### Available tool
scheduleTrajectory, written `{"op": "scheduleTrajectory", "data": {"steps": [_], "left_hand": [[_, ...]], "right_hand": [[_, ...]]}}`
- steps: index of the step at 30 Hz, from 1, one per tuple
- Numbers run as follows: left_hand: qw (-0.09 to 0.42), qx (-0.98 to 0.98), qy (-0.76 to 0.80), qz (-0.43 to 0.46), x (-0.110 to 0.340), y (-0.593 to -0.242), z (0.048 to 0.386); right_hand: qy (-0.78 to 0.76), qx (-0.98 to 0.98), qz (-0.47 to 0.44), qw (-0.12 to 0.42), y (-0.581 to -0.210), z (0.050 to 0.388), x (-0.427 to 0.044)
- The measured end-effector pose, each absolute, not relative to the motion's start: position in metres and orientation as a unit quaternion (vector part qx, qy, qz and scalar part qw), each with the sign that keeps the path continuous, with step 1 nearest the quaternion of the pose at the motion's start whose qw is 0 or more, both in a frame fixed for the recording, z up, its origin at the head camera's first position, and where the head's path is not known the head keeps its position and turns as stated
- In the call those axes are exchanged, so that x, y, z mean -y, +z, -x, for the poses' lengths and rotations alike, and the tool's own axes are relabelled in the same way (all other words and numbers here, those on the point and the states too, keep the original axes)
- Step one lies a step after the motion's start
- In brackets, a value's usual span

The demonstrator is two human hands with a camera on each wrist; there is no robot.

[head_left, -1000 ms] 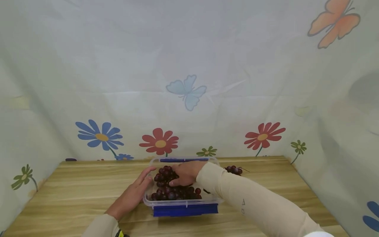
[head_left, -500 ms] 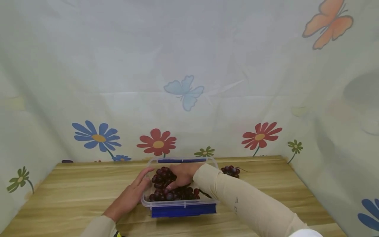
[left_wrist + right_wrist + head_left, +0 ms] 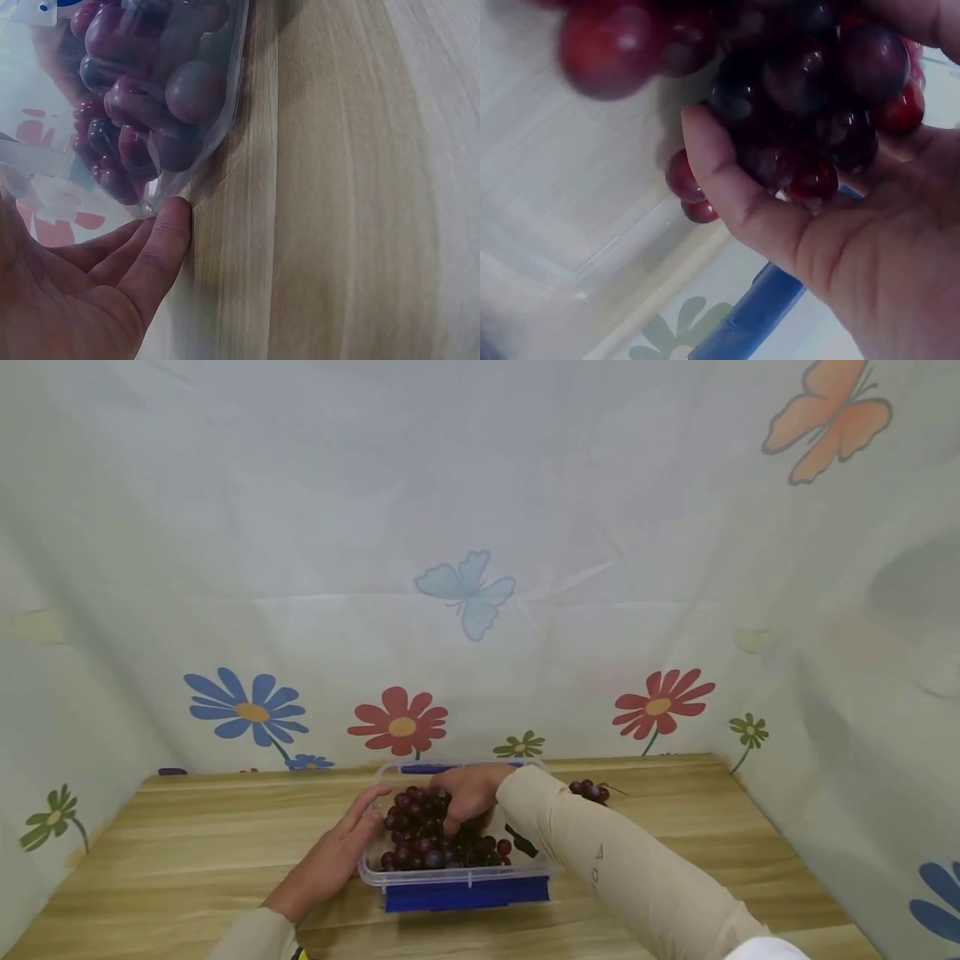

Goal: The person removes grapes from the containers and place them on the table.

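A clear plastic container [image 3: 420,878] with blue latches stands on the table, with dark red grapes [image 3: 433,852] inside. In the head view my right hand [image 3: 472,793] reaches into it. The right wrist view shows that hand's fingers and thumb curled round a bunch of grapes [image 3: 802,75]; some fingers are hidden behind the fruit. My left hand [image 3: 337,856] lies along the container's left side with its fingers extended. Its fingertips [image 3: 176,214] touch the clear wall near the bottom corner in the left wrist view.
Another small bunch of grapes [image 3: 590,790] lies on the wooden table [image 3: 225,827], right of the container and partly behind the right sleeve [image 3: 622,852]. A dark strip [image 3: 521,841] is inside the container's right part. A flower-printed sheet [image 3: 480,677] closes off the back.
The right thumb has shifted a little to the right within the container. The grapes at its left have settled nearer the front ones. The left hand stays at the container's side.
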State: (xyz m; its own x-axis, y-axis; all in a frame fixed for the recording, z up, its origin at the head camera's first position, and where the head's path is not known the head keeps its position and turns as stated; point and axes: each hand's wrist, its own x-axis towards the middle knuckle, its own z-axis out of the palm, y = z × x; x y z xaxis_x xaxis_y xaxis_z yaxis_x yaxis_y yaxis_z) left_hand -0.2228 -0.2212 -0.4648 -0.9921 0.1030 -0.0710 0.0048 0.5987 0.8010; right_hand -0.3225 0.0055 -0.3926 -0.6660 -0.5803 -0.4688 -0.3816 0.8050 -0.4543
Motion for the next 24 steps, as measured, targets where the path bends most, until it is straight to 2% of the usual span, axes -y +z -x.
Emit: {"op": "scheduleTrajectory", "data": {"steps": [13, 24], "left_hand": [[0.052, -0.894, 0.444, -0.035, 0.224, -0.465, 0.222], [0.044, -0.89, 0.453, -0.037, 0.222, -0.467, 0.224]], "right_hand": [[-0.001, -0.921, 0.343, 0.185, -0.413, 0.324, 0.008], [0.013, -0.919, 0.359, 0.16, -0.406, 0.325, 0.0]]}}
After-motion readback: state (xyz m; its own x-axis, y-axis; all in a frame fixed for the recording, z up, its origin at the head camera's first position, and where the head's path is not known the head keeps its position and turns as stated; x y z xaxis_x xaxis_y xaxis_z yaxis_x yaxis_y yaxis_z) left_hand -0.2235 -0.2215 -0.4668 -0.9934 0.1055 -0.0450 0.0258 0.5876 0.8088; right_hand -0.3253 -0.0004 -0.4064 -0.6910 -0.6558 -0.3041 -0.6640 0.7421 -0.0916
